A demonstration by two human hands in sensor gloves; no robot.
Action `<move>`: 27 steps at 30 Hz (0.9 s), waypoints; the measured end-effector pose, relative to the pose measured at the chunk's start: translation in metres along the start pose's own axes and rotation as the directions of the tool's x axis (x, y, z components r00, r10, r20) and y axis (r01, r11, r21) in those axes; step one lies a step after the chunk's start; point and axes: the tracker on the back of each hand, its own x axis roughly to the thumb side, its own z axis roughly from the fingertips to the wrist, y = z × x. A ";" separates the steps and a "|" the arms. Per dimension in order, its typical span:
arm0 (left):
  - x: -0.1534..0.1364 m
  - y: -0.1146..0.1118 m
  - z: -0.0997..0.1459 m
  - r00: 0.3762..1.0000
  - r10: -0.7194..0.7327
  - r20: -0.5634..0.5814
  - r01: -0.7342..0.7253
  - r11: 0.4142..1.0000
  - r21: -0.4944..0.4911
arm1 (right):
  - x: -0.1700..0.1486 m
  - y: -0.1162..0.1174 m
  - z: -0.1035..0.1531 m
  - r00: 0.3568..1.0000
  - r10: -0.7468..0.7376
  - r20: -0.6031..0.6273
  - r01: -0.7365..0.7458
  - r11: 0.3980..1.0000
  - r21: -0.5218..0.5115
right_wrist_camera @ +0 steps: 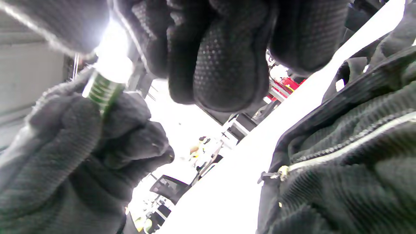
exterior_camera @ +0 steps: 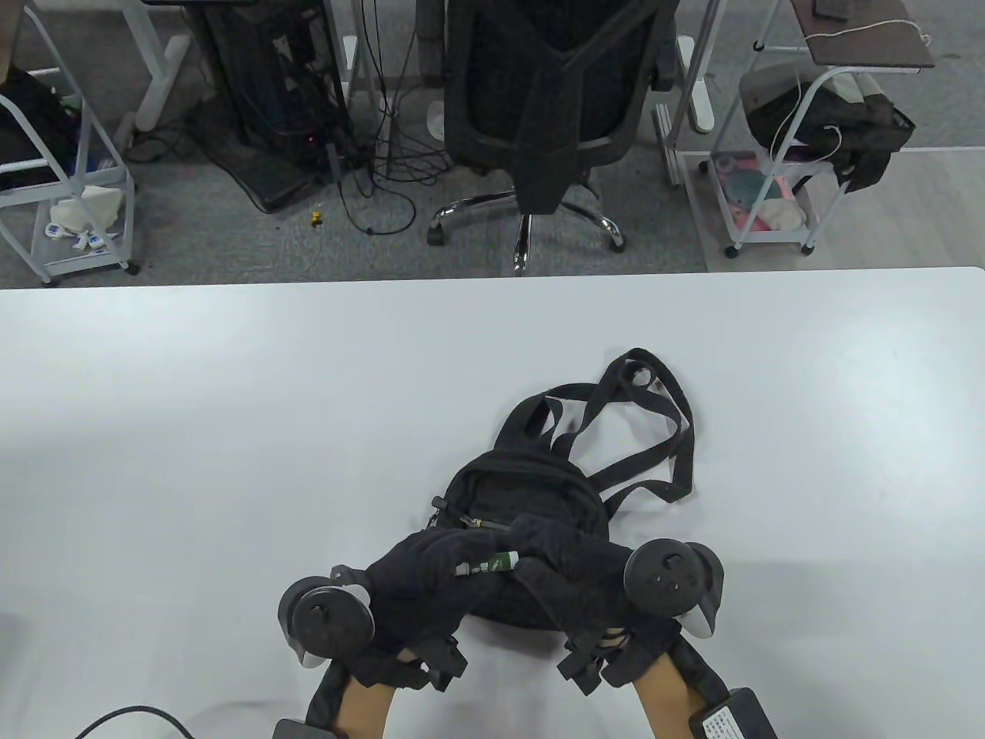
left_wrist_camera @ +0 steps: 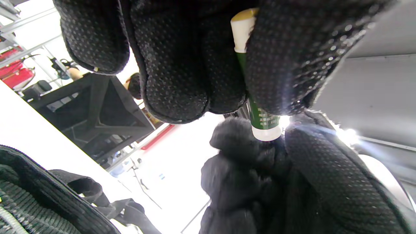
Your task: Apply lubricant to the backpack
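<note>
A small black backpack [exterior_camera: 531, 485] lies on the white table [exterior_camera: 231, 423], straps trailing to the far right. Both gloved hands hover over its near half. My left hand [exterior_camera: 462, 558] grips a small green lubricant tube [exterior_camera: 486, 566] with white ends, held level. My right hand [exterior_camera: 531, 556] pinches the tube's right end. In the left wrist view my fingers [left_wrist_camera: 182, 65] wrap the tube [left_wrist_camera: 258, 113], and its white end meets the right hand [left_wrist_camera: 260, 182]. In the right wrist view the tube [right_wrist_camera: 102, 91] shows between both hands, above the backpack's zipper [right_wrist_camera: 341, 149].
The table's far edge [exterior_camera: 492, 275] runs across the middle of the table view; an office chair [exterior_camera: 539, 115] and wire carts [exterior_camera: 777, 177] stand on the floor beyond. A cable [exterior_camera: 131, 716] lies at the near left edge.
</note>
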 end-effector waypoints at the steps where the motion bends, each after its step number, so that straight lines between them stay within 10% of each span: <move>1: 0.000 0.000 0.000 1.000 -0.001 0.002 0.001 1.000 -0.001 | 0.000 0.001 0.000 1.000 -0.005 0.004 0.005 1.000 0.013; 27: 0.001 -0.001 -0.001 1.000 -0.016 0.008 0.016 1.000 -0.004 | 0.004 0.003 0.000 1.000 -0.009 0.026 0.009 1.000 0.019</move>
